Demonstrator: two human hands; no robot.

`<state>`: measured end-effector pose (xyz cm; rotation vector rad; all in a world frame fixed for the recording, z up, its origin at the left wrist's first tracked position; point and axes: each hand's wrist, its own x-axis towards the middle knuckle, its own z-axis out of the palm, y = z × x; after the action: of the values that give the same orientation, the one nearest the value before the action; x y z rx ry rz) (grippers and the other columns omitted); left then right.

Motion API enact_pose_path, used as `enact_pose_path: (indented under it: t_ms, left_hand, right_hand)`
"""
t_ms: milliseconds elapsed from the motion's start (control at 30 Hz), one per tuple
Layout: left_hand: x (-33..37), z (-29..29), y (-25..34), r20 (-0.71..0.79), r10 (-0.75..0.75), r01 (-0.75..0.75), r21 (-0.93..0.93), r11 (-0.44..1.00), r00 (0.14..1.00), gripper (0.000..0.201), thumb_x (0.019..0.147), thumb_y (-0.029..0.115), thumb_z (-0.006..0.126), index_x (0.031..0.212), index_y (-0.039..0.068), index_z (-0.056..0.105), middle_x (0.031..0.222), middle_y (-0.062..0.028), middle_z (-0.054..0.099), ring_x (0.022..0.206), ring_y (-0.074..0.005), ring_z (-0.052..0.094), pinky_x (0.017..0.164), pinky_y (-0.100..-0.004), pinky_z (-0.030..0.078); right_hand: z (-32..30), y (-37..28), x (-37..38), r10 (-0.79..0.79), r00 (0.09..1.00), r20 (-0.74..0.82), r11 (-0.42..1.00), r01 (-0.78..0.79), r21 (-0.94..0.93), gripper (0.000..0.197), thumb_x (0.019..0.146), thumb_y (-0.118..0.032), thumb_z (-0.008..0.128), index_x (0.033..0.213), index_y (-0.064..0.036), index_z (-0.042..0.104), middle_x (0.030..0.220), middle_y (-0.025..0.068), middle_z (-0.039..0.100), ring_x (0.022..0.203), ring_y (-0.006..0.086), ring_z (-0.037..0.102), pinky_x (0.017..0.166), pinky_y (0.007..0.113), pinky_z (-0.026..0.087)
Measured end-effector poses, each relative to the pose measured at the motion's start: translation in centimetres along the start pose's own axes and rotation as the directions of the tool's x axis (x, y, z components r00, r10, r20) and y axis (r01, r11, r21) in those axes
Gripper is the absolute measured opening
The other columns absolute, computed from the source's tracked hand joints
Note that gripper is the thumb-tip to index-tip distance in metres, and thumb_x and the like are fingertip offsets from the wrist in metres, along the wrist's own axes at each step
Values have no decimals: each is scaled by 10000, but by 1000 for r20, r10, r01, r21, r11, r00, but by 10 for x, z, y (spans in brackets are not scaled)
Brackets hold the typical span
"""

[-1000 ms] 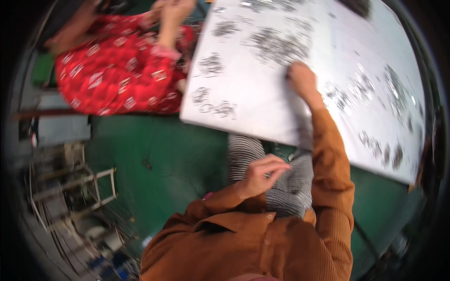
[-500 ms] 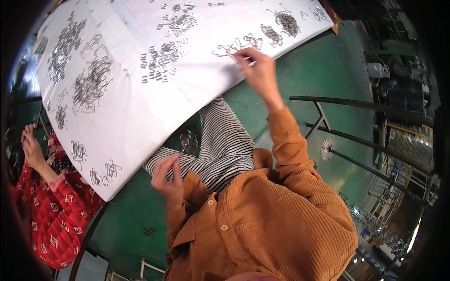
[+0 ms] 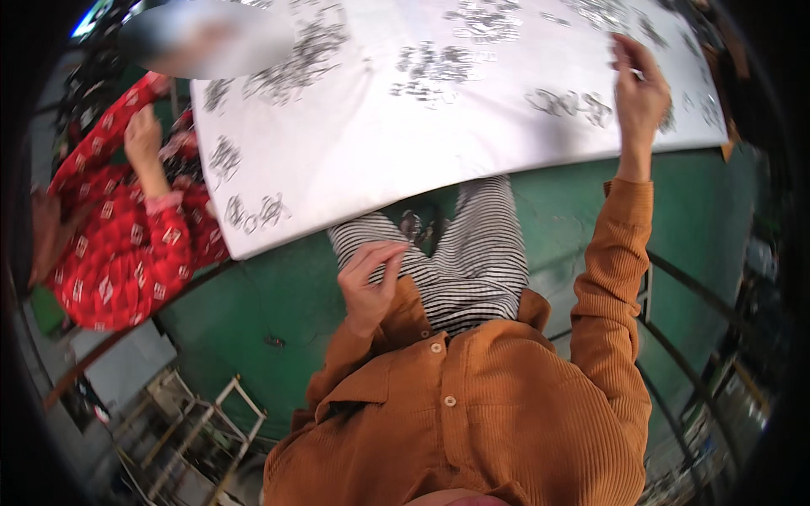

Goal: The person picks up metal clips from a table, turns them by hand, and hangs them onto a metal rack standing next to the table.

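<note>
My right hand [image 3: 641, 93] is over the right part of the white-covered table [image 3: 337, 169]. Its thumb and forefinger look slightly apart, with nothing visible between them, though the tips are blurred. Beside it lies a loose row of bent wire hooks [image 3: 569, 105], and just beyond the fingertips is a pile of small metal pieces [image 3: 595, 13]. Near my lap, off the table edge, my left hand [image 3: 369, 282] is closed in a pinch. Whatever the pinch holds, if anything, is too small to make out.
Further piles of metal pieces lie at the table's middle [image 3: 434, 67] and left [image 3: 299, 59]. Across the left edge sits a co-worker in a red patterned garment [image 3: 126, 261], with one hand [image 3: 145, 139] raised. A metal frame [image 3: 202, 430] stands low at the left on the green floor [image 3: 228, 337].
The whole view has turned, so the table now sits more level and further right. My right hand has left the wire hooks and reached farther over the table. My left hand keeps its pinch.
</note>
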<state>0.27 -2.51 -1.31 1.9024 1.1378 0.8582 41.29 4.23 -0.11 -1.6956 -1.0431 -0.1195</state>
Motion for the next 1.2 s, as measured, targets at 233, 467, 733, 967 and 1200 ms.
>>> enact_pose_path:
  t_ms: [233,467,733,967,1200]
  left_hand:
    - [-12,-6,6,-38,-69,69,3,998,997,156,775,-79,666,896,5,716,881,-109,697,822,-218,667,741,-299,521]
    - [3,-9,1,-64,14,-17,-55,998,998,187,774,-52,686,935,35,726,905,-93,699,824,-205,673,725,-299,540]
    - [4,-4,-3,-107,-37,17,-186,982,994,176,782,-60,690,927,36,719,907,-101,691,815,-194,670,707,-301,541]
    - [9,17,-1,-81,-58,45,-161,986,995,126,810,-39,667,919,13,701,895,-95,686,840,-205,660,751,-301,517]
    - [2,27,1,40,-245,241,-393,887,969,271,859,-80,628,1126,-47,596,1036,-100,651,957,-126,629,843,-254,532]
  right_hand:
    - [218,-112,-57,-437,644,628,895,379,234,110,797,-15,558,875,-24,635,993,124,650,856,321,643,745,408,526]
    - [324,-88,-49,-351,449,822,817,575,35,113,812,-48,538,861,0,628,896,188,648,904,347,628,761,438,527]
    - [205,-143,-88,-460,570,681,880,396,263,143,835,39,504,909,-42,596,861,135,597,813,335,602,653,413,477]
    - [49,-139,-161,145,647,748,781,-539,315,47,817,-58,717,858,-41,702,732,-1,674,619,49,571,531,199,405]
    - [21,-105,-212,138,541,830,505,-759,411,75,777,-28,750,840,-35,710,1012,52,628,881,84,578,658,182,447]
